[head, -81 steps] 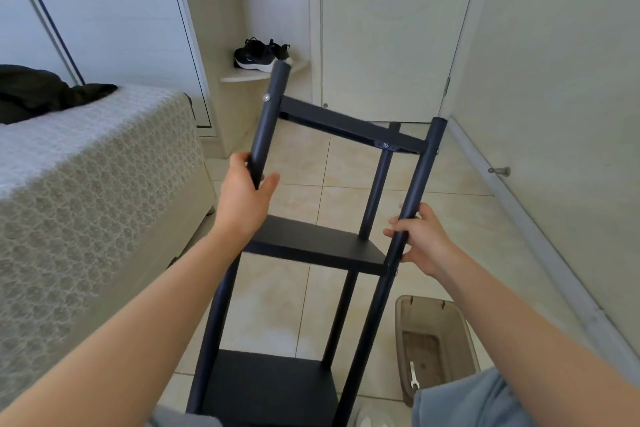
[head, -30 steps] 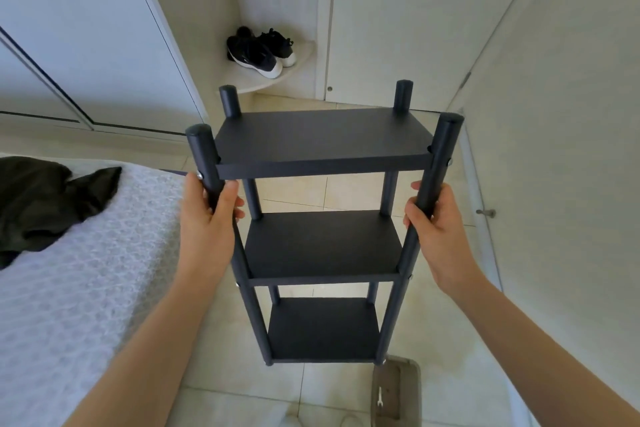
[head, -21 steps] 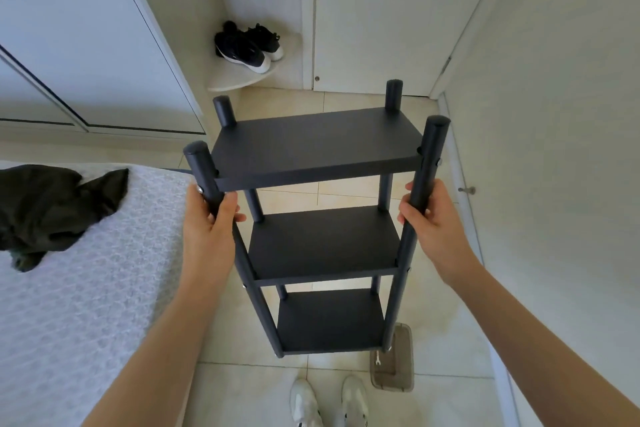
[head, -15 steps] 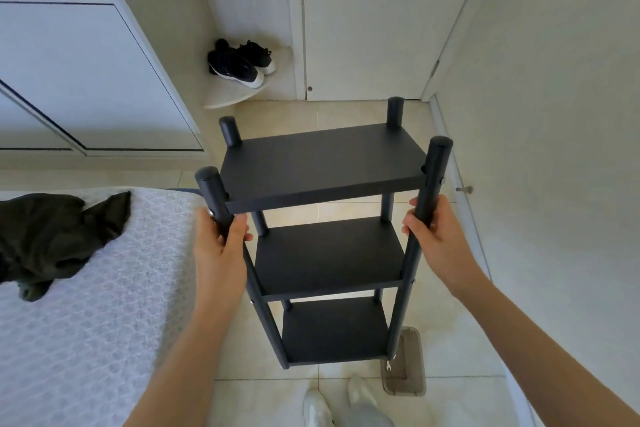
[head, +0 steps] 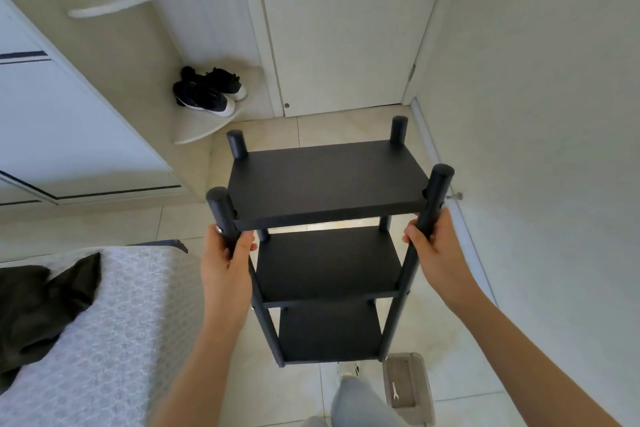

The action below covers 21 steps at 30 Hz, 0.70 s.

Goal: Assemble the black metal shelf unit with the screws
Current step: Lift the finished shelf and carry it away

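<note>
Shelf unit [head: 329, 184] looks rigid yet fairly light; your left hand [head: 227, 274] and right hand [head: 438, 253] each have a closed grip on its front posts [head: 437, 191].

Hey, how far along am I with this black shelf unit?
Looks mostly done: the black metal shelf unit is upright with three boards fixed between four round posts, and a silver screw head shows on the front left post. In hand: your left hand and right hand grip the two front posts. Left: whether every screw is tight can't be seen; the small silver wrench lies in the translucent plastic tray.
</note>
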Each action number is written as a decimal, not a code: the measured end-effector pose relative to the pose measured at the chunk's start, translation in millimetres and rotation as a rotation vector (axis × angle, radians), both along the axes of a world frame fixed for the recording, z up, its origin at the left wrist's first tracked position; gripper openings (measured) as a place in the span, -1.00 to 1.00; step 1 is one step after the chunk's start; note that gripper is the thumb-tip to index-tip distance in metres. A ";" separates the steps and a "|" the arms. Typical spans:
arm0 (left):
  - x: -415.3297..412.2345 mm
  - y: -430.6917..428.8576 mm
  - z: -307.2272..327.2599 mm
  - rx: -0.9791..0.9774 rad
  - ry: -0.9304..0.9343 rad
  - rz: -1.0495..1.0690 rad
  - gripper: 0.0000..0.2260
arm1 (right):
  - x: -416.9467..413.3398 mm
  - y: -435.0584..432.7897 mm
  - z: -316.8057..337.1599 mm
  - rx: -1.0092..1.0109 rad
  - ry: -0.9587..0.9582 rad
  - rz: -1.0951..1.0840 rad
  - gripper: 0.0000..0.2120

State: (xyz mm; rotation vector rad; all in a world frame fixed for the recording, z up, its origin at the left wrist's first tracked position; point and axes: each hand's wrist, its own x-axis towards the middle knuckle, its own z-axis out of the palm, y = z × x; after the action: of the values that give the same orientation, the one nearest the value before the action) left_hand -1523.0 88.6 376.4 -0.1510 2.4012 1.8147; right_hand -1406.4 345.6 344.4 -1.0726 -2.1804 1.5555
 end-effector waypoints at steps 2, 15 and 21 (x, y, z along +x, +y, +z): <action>-18.2 17.8 -1.8 -0.009 -0.018 -0.021 -0.83 | -10.8 17.1 -4.5 -0.005 -0.013 -0.014 -0.82; -162.6 151.1 0.1 -0.022 -0.032 -0.272 -0.80 | -93.2 111.1 21.6 -0.064 0.035 -0.213 -0.86; -229.8 216.3 -1.9 -0.090 -0.077 -0.497 -0.86 | -119.9 142.4 18.4 -0.075 0.059 -0.423 -0.84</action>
State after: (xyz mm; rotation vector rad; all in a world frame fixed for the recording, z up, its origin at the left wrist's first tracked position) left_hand -1752.8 304.9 374.5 0.3330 2.2086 1.4476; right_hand -1526.3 488.0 362.8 -1.3826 -1.7226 1.4577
